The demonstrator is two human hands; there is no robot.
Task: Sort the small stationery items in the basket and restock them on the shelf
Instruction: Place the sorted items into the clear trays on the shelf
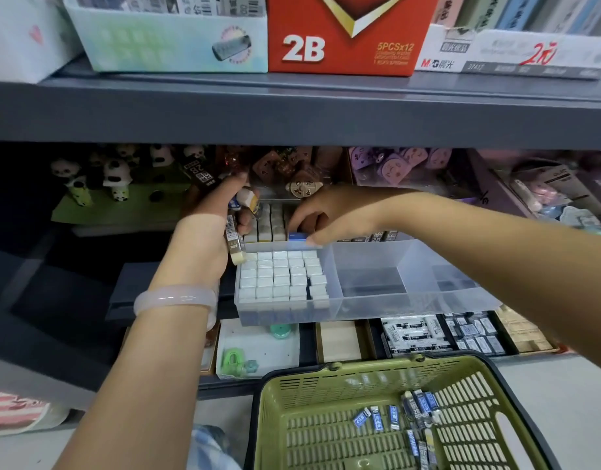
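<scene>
A clear plastic divided tray (367,301) sticks out from the middle shelf; its left compartment is packed with white erasers (282,274). My right hand (321,215) pinches a small blue-wrapped eraser (297,236) at the back rim of that compartment. My left hand (212,228) grips several wrapped erasers (246,201) just left of the tray. The green basket (292,398) at the bottom right holds several loose blue-wrapped erasers (401,418).
The upper shelf carries a red 2B box (343,39) and other cartons. Panda-topped items (112,178) stand at the back left. Below the tray lie black-and-white eraser packs (418,334) and a white box with green items (255,347).
</scene>
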